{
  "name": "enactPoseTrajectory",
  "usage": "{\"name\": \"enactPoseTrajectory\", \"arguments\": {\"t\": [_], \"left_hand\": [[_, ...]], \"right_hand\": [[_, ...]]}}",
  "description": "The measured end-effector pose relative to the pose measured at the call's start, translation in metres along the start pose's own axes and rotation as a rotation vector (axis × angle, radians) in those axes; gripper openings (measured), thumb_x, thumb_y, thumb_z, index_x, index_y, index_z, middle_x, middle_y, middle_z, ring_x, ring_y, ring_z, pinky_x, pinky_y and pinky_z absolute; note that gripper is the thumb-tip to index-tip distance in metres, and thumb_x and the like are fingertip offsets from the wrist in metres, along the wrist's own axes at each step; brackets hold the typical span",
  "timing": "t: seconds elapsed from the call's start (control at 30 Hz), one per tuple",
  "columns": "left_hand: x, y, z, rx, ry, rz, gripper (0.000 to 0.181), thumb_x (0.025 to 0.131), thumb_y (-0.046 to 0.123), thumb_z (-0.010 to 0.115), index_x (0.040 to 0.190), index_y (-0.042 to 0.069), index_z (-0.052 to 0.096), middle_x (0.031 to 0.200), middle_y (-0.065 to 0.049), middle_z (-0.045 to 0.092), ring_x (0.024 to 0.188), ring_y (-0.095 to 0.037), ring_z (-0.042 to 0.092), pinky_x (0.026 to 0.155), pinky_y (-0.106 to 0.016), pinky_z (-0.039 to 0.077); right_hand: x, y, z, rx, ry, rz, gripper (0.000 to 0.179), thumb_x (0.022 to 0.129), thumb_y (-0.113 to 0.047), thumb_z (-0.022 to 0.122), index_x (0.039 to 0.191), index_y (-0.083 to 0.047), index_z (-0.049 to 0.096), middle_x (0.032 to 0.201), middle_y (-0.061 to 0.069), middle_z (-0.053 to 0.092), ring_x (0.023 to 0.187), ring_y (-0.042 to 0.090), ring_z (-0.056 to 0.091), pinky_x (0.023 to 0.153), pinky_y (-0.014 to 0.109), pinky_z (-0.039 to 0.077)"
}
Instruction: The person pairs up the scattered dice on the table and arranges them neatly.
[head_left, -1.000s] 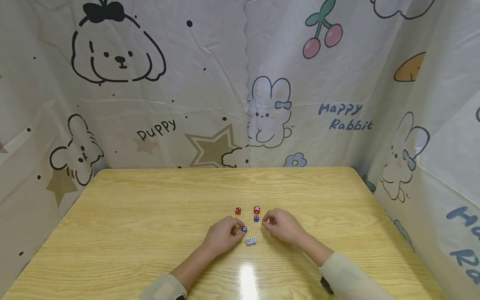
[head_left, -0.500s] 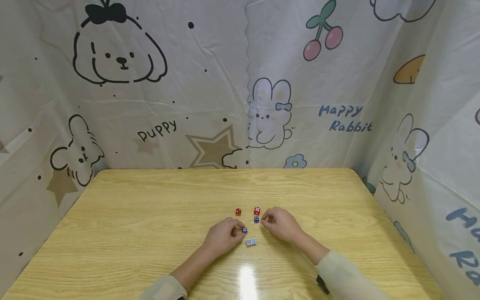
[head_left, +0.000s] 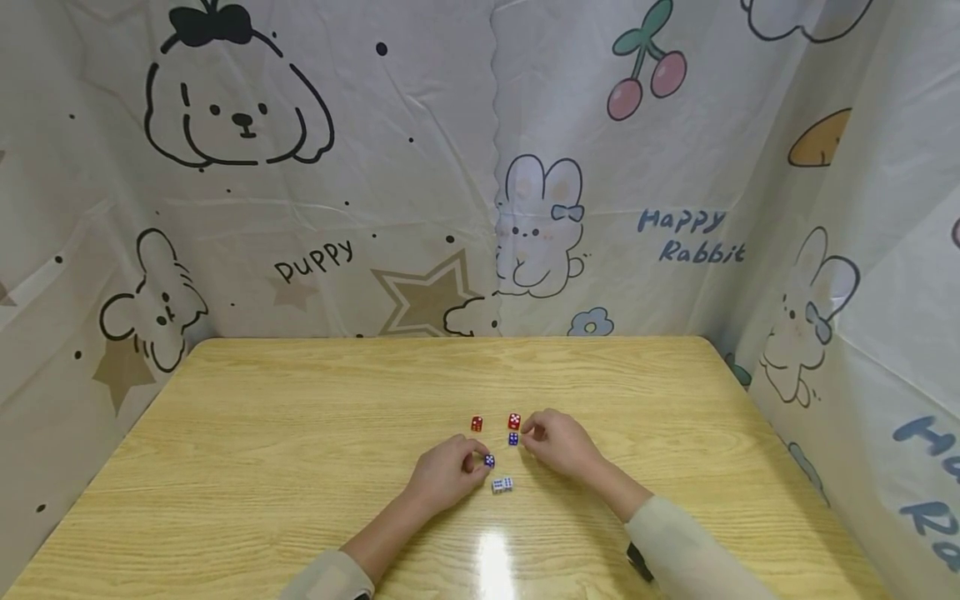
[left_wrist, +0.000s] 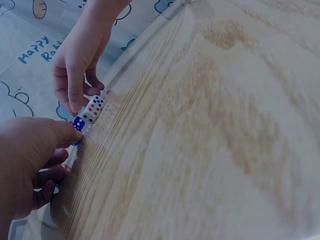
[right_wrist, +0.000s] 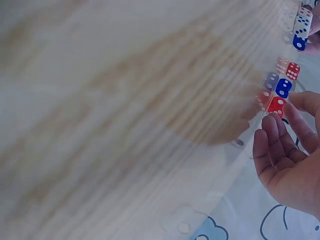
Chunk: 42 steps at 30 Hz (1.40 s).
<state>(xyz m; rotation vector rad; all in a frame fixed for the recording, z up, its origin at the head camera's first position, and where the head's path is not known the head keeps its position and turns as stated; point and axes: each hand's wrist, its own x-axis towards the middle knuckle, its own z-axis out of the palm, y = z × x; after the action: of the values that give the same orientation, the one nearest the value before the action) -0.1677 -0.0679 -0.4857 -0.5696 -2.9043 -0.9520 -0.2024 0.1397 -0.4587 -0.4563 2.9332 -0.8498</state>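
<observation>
In the head view my left hand (head_left: 447, 472) pinches a blue die (head_left: 489, 461) between thumb and index finger, low over the table. Just in front of it two white dice (head_left: 502, 485) stand side by side. My right hand (head_left: 561, 446) is bent with its fingertips right beside a second blue die (head_left: 513, 439) and a red die (head_left: 514, 422), which sit close together. The right wrist view has the thumb and fingertips next to the red die (right_wrist: 277, 105), not closed round it. Another red die (head_left: 477, 424) lies farther left, apart from both hands.
The wooden table (head_left: 300, 400) spreads wide around the dice, with a bright light reflection near its front. A printed curtain (head_left: 420, 167) hangs behind it and along both sides. Pale sleeves (head_left: 693, 546) cover the forearms.
My right hand has edged slightly left and away from the person, ending nearer the right-hand red die. The left hand keeps its pinch on the blue die, and the dice stay where they were.
</observation>
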Motion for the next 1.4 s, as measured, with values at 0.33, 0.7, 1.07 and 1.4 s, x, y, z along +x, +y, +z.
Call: {"name": "enactPoseTrajectory", "arguments": {"t": [0.33, 0.7, 1.07, 1.4], "left_hand": [[0.0, 0.0, -0.001, 0.009, 0.007, 0.007, 0.018, 0.083, 0.026, 0.067, 0.098, 0.016, 0.069, 0.069, 0.01, 0.047, 0.057, -0.001, 0.039, 0.051, -0.018, 0.033], [0.0, -0.002, -0.001, 0.003, 0.003, 0.002, 0.019, 0.083, 0.027, 0.067, 0.099, 0.016, 0.069, 0.069, 0.01, 0.048, 0.057, -0.002, 0.039, 0.052, -0.018, 0.034], [0.0, -0.001, -0.001, 0.005, -0.002, -0.001, 0.018, 0.084, 0.028, 0.067, 0.098, 0.017, 0.069, 0.069, 0.01, 0.047, 0.057, -0.002, 0.039, 0.052, -0.018, 0.034], [0.0, -0.002, 0.0, -0.001, 0.0, -0.002, 0.019, 0.083, 0.027, 0.067, 0.098, 0.016, 0.069, 0.069, 0.01, 0.047, 0.057, -0.002, 0.039, 0.052, -0.019, 0.034]], "right_hand": [[0.006, 0.0, 0.002, 0.011, -0.02, 0.009, 0.008, 0.083, -0.02, 0.068, 0.088, -0.014, 0.068, 0.078, -0.004, 0.058, 0.07, 0.009, 0.051, 0.063, 0.026, 0.044], [0.011, -0.001, 0.002, -0.008, -0.052, -0.021, 0.011, 0.082, -0.022, 0.07, 0.089, -0.013, 0.068, 0.077, -0.003, 0.057, 0.068, 0.009, 0.05, 0.061, 0.026, 0.042], [0.012, -0.001, 0.003, -0.024, -0.057, -0.018, 0.011, 0.081, -0.021, 0.071, 0.087, -0.013, 0.068, 0.076, -0.003, 0.055, 0.068, 0.01, 0.048, 0.06, 0.026, 0.041], [0.011, -0.002, 0.002, -0.009, -0.058, -0.027, 0.01, 0.082, -0.021, 0.071, 0.086, -0.012, 0.068, 0.075, -0.003, 0.055, 0.067, 0.01, 0.048, 0.06, 0.025, 0.04]]}}
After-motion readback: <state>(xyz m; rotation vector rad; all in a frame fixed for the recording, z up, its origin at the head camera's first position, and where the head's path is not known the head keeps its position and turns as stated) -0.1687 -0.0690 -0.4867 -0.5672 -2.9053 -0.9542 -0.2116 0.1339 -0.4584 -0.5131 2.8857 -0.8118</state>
